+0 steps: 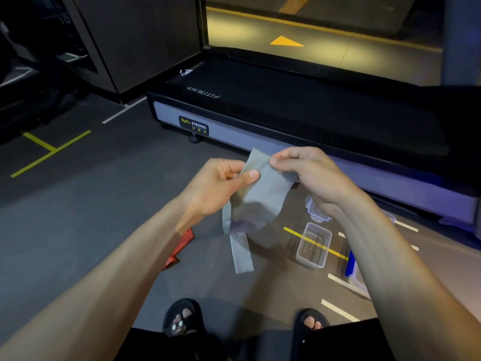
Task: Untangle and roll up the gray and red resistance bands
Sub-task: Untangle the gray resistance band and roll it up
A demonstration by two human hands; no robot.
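Nearest, a red resistance band (179, 250) lies on the floor under the left forearm. Above it, the left hand (218, 187) and right hand (309, 175) each pinch the gray resistance band's (256, 201) top edge; its tail dangles. Right, a clear container (313, 244); beyond, a treadmill (299, 110).

treadmill (299, 118) blocks ahead; clear container (313, 244) lower right.
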